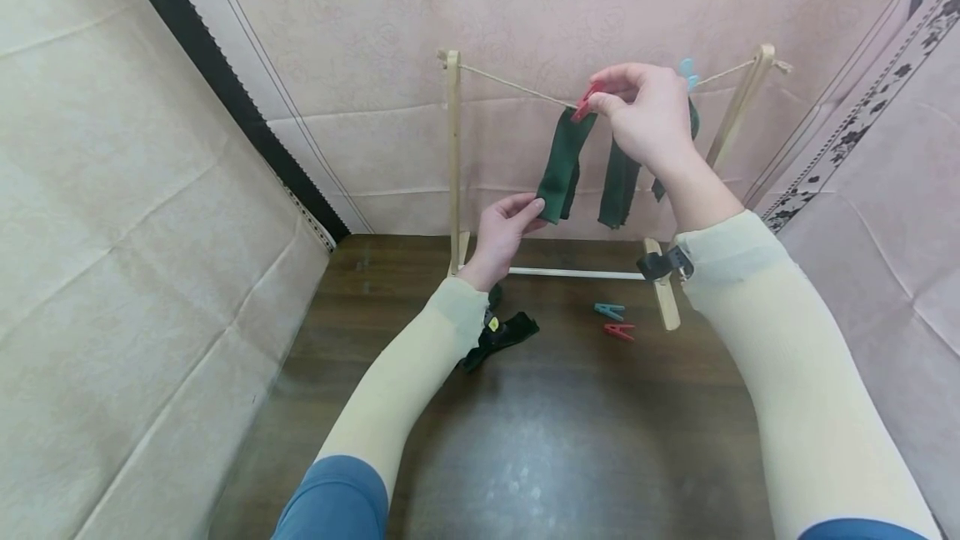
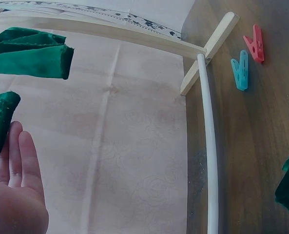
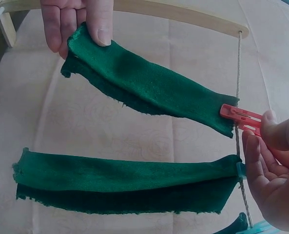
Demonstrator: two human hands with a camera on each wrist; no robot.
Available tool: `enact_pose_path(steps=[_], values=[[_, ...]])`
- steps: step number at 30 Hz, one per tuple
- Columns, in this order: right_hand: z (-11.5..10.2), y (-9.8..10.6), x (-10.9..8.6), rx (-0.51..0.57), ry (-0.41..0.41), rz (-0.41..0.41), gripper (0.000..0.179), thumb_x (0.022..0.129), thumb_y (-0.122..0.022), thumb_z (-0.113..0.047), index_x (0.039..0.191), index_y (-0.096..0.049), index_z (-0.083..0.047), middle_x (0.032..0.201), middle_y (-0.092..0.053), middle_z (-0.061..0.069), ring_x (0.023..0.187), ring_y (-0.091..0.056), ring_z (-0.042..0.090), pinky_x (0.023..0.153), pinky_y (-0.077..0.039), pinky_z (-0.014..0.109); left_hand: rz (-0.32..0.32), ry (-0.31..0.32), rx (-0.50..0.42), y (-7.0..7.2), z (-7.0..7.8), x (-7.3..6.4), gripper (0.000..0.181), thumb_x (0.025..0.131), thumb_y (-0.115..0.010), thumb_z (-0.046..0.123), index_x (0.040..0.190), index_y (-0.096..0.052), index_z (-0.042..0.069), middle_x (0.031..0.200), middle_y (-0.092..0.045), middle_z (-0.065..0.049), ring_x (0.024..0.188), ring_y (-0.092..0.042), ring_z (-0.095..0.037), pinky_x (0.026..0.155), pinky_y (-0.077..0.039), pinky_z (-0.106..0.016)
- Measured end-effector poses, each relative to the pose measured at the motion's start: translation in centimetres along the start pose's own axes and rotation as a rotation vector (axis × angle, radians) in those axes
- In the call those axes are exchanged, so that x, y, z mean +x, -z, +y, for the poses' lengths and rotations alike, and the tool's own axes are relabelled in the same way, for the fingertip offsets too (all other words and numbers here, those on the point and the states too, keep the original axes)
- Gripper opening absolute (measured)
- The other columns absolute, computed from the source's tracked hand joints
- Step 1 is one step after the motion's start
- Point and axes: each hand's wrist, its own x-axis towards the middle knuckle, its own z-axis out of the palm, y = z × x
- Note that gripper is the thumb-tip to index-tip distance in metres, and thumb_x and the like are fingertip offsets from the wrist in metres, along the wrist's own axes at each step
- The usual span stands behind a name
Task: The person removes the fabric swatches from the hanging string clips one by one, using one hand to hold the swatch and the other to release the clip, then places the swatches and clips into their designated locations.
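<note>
A green cloth strip [image 1: 564,165] hangs folded over the string [image 3: 239,68] of a small wooden drying rack. My left hand [image 1: 508,227] pinches its lower end between thumb and fingers. At the string, my right hand [image 1: 648,111] holds a red clothespin [image 3: 239,116] by its handles, and the clip's jaws lie over the strip's top edge. Beside it, a second green strip [image 3: 125,173] hangs from the same string, with a blue clip [image 3: 240,170] at its top, partly behind my right hand in the right wrist view. Farther right, a third green strip [image 1: 694,119] hangs under a light-blue clothespin [image 1: 688,73].
On the brown table [image 1: 525,457] lie a blue clothespin [image 1: 609,311] and a red one [image 1: 619,331]. Dark green cloth [image 1: 510,336] lies partly behind my left wrist. The rack has wooden posts [image 1: 453,157] and a white bottom bar [image 1: 577,273]. Patterned fabric hangs behind.
</note>
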Motion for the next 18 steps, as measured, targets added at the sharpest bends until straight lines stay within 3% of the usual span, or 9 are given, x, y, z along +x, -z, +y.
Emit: enact_pose_path(steps=[18], values=[[-0.02, -0.08, -0.16, 0.056, -0.011, 0.024, 0.029, 0.105, -0.072, -0.033, 0.129, -0.078, -0.018, 0.119, -0.08, -0.003, 0.116, -0.072, 0.015, 0.086, -0.049, 0.028, 0.005, 0.005, -0.004, -0.11, -0.01, 0.09, 0.024, 0.1, -0.079, 0.025, 0.117, -0.079, 0.007, 0.115, -0.077, -0.012, 0.101, -0.078, -0.026, 0.103, -0.057, -0.036]])
